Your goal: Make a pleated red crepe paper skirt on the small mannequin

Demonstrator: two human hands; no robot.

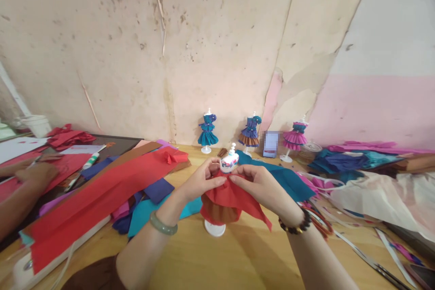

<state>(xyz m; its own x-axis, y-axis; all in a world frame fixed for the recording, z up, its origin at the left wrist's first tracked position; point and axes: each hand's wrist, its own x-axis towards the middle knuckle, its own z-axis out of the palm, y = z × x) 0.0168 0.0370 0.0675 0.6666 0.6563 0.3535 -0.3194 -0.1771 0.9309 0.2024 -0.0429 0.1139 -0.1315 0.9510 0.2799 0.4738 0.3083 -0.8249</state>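
A small white mannequin stand (229,161) rises from a round base (215,228) on the wooden table (217,258). A red paper skirt (234,199) lies over a brown pleated layer (217,214) around its waist. My left hand (204,179) pinches the red paper at the waist from the left. From the right, my right hand (260,182) presses the same paper with its fingers closed on it. Both hands meet just below the mannequin's bust.
Three dressed mini mannequins (207,130) (250,132) (295,137) stand by the wall. Long red, brown and blue paper sheets (102,190) lie left, teal paper (288,179) behind my hands, scissors (370,263) at right. Another person's arm (23,181) works at far left.
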